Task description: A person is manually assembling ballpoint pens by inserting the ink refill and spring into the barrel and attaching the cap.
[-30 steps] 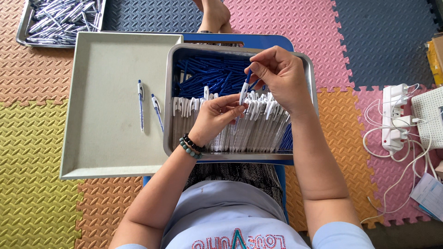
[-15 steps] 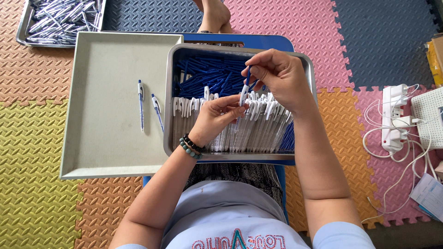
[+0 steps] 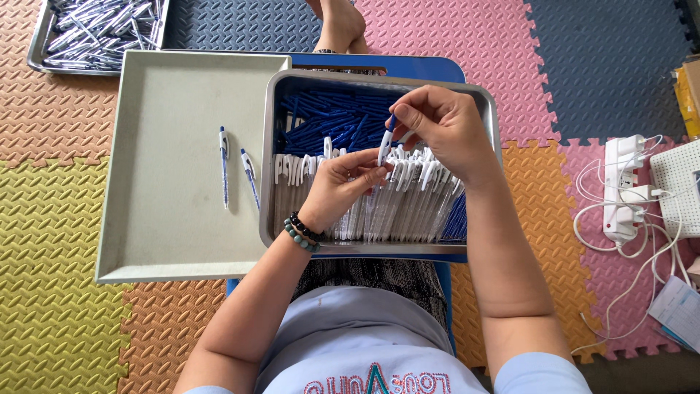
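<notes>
I see L hand (image 3: 343, 182) pinching the white pen barrel (image 3: 383, 149) upright over the steel tray (image 3: 268, 168) w/ R hand (image 3: 437, 128) fingertips pinched on a blue part, prob. the clip, at its top; I'd keep barrel steady, press straight along axis.
</notes>
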